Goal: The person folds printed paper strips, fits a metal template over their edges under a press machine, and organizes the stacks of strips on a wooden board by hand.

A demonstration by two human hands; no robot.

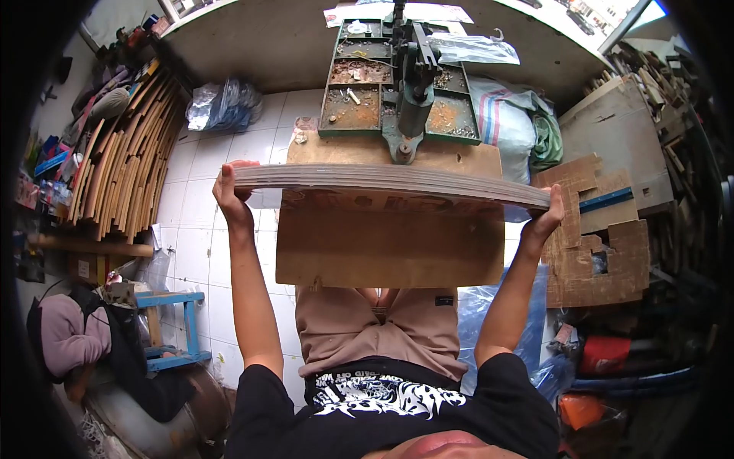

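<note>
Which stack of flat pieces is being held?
The grey-edged stack, spanning from the left hand to the right hand; neither hand touches the brown stack on the person's left.

stack (390, 178) before press (414, 115) | tray (350, 115) flanking press | slats (126, 164) left | sack (503, 126) right

open floor (191, 203) at left, stack (390, 179) and press (414, 115) ahead

The upper edge cuts off the press (414, 107). The stack (397, 180) hides part of the board (390, 245). Scraps (352, 96) in the tray (359, 135) are too small to identify.
</note>
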